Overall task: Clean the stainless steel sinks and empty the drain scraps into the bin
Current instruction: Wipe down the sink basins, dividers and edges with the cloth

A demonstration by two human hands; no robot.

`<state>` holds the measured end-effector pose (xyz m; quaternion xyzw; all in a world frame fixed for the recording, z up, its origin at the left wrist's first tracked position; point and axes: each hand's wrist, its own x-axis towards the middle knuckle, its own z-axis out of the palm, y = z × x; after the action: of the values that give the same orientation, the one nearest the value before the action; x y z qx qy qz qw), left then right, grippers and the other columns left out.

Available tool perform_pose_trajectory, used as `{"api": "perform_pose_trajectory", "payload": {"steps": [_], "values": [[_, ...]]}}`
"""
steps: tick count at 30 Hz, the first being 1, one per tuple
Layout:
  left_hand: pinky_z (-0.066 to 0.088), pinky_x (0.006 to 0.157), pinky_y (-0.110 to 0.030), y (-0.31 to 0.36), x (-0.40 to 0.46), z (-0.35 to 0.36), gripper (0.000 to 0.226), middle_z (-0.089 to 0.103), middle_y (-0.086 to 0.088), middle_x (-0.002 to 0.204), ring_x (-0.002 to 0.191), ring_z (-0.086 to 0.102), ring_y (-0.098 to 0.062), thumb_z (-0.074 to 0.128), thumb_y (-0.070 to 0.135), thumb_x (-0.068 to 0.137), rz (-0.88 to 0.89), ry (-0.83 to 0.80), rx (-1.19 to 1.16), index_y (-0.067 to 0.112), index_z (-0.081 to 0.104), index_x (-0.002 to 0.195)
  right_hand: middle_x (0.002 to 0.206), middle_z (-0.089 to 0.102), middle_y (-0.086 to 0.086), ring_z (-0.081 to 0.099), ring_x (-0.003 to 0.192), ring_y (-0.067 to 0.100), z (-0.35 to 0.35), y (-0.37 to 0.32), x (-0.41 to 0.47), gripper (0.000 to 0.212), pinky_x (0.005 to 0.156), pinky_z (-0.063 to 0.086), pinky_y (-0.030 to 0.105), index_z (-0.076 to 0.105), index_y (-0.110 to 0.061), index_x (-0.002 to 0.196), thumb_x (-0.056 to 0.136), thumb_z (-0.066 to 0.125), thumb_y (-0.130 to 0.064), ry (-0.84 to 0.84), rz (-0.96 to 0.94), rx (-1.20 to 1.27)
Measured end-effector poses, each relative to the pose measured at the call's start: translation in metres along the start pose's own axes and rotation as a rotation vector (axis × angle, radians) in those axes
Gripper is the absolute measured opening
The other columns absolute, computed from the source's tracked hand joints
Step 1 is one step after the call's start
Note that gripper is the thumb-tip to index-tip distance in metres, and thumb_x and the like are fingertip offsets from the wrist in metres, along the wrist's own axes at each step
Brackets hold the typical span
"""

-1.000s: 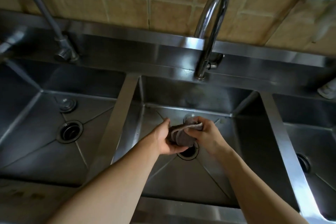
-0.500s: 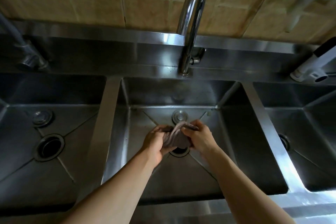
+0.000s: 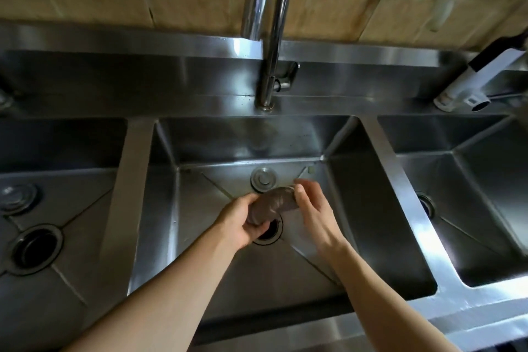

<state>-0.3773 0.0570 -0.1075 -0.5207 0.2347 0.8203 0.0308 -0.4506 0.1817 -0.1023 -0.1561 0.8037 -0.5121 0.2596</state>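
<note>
While over drain: left hand grips the rolled cloth.
Right hand: fingers loose, touching the cloth's end.
Basin: middle sink.

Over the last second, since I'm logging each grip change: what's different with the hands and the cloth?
The right hand has let go of the grey cloth; its fingers are now straight, fingertips at the cloth's end. The left hand still grips it, now a tighter bundle. Both stay over the middle sink drain.
</note>
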Motion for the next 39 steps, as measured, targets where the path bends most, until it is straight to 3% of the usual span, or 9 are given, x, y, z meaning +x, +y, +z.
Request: {"api": "perform_pose_trajectory", "payload": {"steps": [4,7,9,13,16,19,25,30,39], "values": [[0.040,0.028,-0.017,-0.001,0.021,0.009,0.022,0.059,-0.013,0.064,0.038,0.056,-0.020,0.049,0.021,0.090,-0.228,-0.085,-0.049,0.001,0.057,0.091,0.135,0.042,-0.008,0.045,0.122,0.003,-0.006,0.020,0.008,0.070,0.100,0.040,0.019,0.033,-0.035,0.142,0.081,0.051,-0.062,-0.192,-0.407,-0.229],[0.041,0.030,-0.017,-0.009,0.033,0.019,0.017,0.061,-0.010,0.078,0.043,0.060,-0.019,0.053,0.015,0.083,-0.262,-0.137,-0.122,0.003,0.063,0.089,0.125,0.051,-0.001,0.059,0.105,0.018,-0.001,0.035,0.026,0.067,0.085,0.052,0.039,0.051,-0.025,0.126,0.078,0.050,-0.071,-0.197,-0.548,-0.390],[0.040,0.033,-0.014,-0.017,0.042,0.028,0.013,0.059,-0.007,0.064,0.041,0.056,-0.015,0.051,0.013,0.085,-0.210,-0.032,-0.097,0.007,0.060,0.077,0.101,0.059,-0.001,0.062,0.083,0.019,0.001,0.047,0.039,0.048,0.071,0.053,0.033,0.056,-0.025,0.098,0.076,0.054,-0.068,-0.131,-0.548,-0.421],[0.037,0.037,-0.013,-0.036,0.072,0.038,0.020,0.059,-0.007,0.068,0.055,0.053,-0.018,0.054,0.015,0.091,0.025,0.339,0.095,0.015,0.058,0.071,0.058,0.050,-0.013,0.048,0.057,0.008,0.008,0.062,0.054,0.032,0.058,0.034,0.022,0.040,-0.030,0.063,0.080,0.061,-0.048,-0.054,-0.204,-0.286],[0.043,0.051,-0.025,-0.048,0.101,0.039,0.019,0.065,-0.011,0.080,0.065,0.058,-0.024,0.055,0.018,0.093,0.196,0.494,0.240,0.008,0.069,0.086,0.056,0.049,-0.013,0.046,0.060,0.008,0.020,0.080,0.070,0.034,0.052,0.033,0.020,0.045,-0.029,0.057,0.086,0.062,-0.025,-0.083,0.090,-0.152],[0.042,0.068,-0.029,-0.054,0.118,0.037,0.027,0.067,-0.019,0.101,0.089,0.062,-0.031,0.051,0.021,0.096,0.357,0.612,0.461,-0.001,0.066,0.103,0.061,0.057,-0.002,0.053,0.064,0.019,0.035,0.103,0.088,0.025,0.053,0.041,0.024,0.057,-0.017,0.061,0.084,0.058,-0.024,-0.105,0.344,-0.073],[0.041,0.082,-0.032,-0.063,0.162,0.030,0.034,0.062,-0.022,0.118,0.108,0.059,-0.034,0.046,0.021,0.099,0.472,0.670,0.652,-0.007,0.058,0.112,0.073,0.059,0.009,0.055,0.069,0.025,0.056,0.139,0.116,0.024,0.057,0.037,0.029,0.062,-0.007,0.080,0.091,0.046,-0.021,-0.221,0.661,0.024],[0.044,0.082,-0.038,-0.073,0.189,0.017,0.035,0.062,-0.024,0.114,0.103,0.059,-0.037,0.042,0.023,0.100,0.492,0.693,0.696,-0.008,0.057,0.109,0.083,0.062,0.013,0.056,0.072,0.025,0.076,0.166,0.130,0.024,0.064,0.043,0.032,0.056,-0.011,0.082,0.097,0.040,-0.020,-0.307,0.797,0.074],[0.042,0.080,-0.035,-0.073,0.195,0.010,0.025,0.064,-0.024,0.110,0.102,0.059,-0.036,0.043,0.023,0.100,0.597,0.642,0.787,0.005,0.053,0.085,0.065,0.051,0.008,0.047,0.056,0.022,0.083,0.169,0.136,0.025,0.048,0.035,0.024,0.053,-0.012,0.073,0.093,0.042,-0.023,-0.230,1.019,0.160]]}}
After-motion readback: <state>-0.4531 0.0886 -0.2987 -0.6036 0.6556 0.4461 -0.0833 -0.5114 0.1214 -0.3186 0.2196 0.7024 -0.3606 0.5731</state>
